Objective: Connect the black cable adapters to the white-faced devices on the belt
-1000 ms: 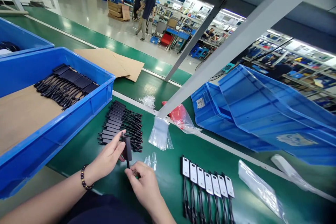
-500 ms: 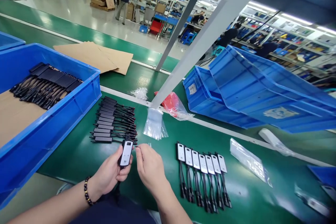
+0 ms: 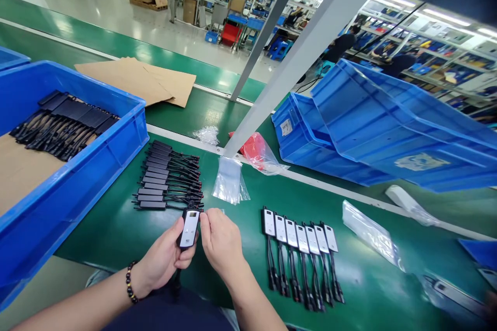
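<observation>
My left hand (image 3: 165,257) grips a small black module with a white label (image 3: 189,228), held upright above the green mat (image 3: 116,227). Its cable hangs down below my palm. My right hand (image 3: 220,240) sits right beside the module, fingers pinched at its upper right edge; what they pinch is too small to make out. A stack of black modules with cables (image 3: 166,176) lies just behind my hands. To the right, a row of several white-labelled modules (image 3: 298,238) lies side by side with their cables trailing toward me.
A blue bin (image 3: 97,160) at the left holds more black modules (image 3: 64,121) on cardboard. Clear plastic bags (image 3: 230,181) and a red bag (image 3: 256,152) lie behind. Stacked blue bins (image 3: 380,129) lean at the right. A grey post (image 3: 295,57) crosses overhead. People stand far off.
The module went from edge-on to label side up in my left hand. My right hand moved from the cable below it up to its upper right edge. The view shifted right.
</observation>
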The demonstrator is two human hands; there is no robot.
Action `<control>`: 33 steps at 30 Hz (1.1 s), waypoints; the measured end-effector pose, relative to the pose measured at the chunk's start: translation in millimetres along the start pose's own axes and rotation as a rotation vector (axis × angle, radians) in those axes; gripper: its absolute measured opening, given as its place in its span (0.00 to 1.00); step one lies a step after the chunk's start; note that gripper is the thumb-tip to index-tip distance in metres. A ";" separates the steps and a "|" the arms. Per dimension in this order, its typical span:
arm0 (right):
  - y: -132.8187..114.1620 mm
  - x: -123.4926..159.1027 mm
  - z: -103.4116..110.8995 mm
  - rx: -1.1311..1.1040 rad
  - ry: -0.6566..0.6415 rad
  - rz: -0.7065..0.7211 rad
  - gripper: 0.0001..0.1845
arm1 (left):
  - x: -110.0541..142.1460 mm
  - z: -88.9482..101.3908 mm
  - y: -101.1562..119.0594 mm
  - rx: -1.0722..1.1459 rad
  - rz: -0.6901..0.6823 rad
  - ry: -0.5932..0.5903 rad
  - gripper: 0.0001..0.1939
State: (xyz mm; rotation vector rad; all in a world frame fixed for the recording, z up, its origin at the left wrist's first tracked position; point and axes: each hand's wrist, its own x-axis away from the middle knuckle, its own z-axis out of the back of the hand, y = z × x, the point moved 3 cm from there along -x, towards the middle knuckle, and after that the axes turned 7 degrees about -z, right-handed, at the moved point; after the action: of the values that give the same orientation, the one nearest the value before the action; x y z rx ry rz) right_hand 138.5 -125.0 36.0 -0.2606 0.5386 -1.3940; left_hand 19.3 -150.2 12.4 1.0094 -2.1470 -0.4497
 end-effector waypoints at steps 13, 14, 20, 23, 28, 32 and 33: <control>-0.2 -3.5 5.8 -0.230 -0.199 -0.078 0.19 | -0.8 3.0 -3.6 -0.021 -0.005 -0.001 0.20; -1.0 -2.3 8.9 -0.284 -0.221 -0.063 0.19 | -0.9 3.5 -4.0 -0.022 -0.010 -0.003 0.20; 14.7 4.3 24.0 -0.351 -0.275 -0.094 0.21 | -2.4 4.2 2.4 0.008 -0.042 0.010 0.20; 25.9 5.3 17.3 -0.130 -0.247 -0.152 0.20 | -3.6 4.5 7.2 0.011 -0.053 0.033 0.22; 9.1 6.6 4.7 -0.303 -0.067 -0.092 0.14 | -6.2 4.7 0.5 -0.035 -0.057 0.049 0.20; -11.4 5.9 6.9 -0.423 -0.067 0.020 0.03 | -7.6 6.3 -5.8 -0.057 -0.053 0.086 0.20; -12.1 5.8 9.6 -0.462 -0.085 0.027 0.01 | -7.8 6.7 -4.6 -0.056 -0.060 0.090 0.20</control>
State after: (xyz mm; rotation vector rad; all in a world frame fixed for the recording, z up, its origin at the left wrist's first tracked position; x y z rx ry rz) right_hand 133.5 -134.0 48.8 -0.6786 0.7879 -1.2132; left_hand 20.3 -147.0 1.6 1.0445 -2.0182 -0.4816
